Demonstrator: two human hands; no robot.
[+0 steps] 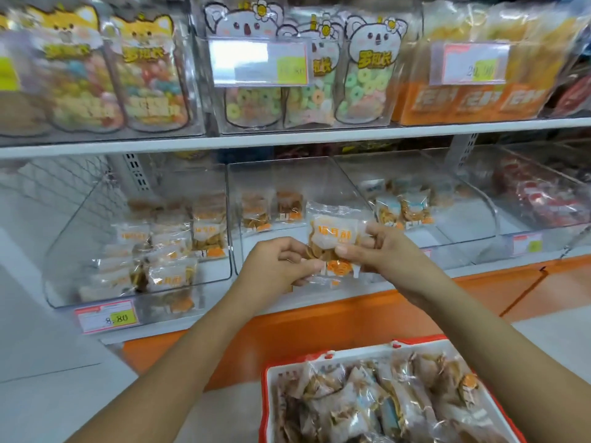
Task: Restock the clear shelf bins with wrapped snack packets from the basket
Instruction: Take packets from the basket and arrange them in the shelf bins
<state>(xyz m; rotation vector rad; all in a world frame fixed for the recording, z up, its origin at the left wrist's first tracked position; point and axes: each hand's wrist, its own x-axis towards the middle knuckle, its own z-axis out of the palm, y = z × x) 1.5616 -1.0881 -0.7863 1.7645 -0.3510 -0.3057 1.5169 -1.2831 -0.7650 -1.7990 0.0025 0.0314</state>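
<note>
Both hands held one wrapped snack packet [332, 239] up in front of the middle clear bin [287, 174] of the lower row. The left hand [281, 262] pinched the packet's lower left edge, its grip curled tight on the wrapper. The right hand [382, 251] pinched the right side with the thumb across the front, so each grip was closed on the same packet. Two similar packets [271, 209] stood at the back of that bin. The left bin [60, 251] beside it held a heap of them, above a price tag [107, 316] reading 8.80. Below the arms, the red-rimmed basket [264, 394] was full of wrapped packets [383, 401] — well apart from the one in hand
</note>
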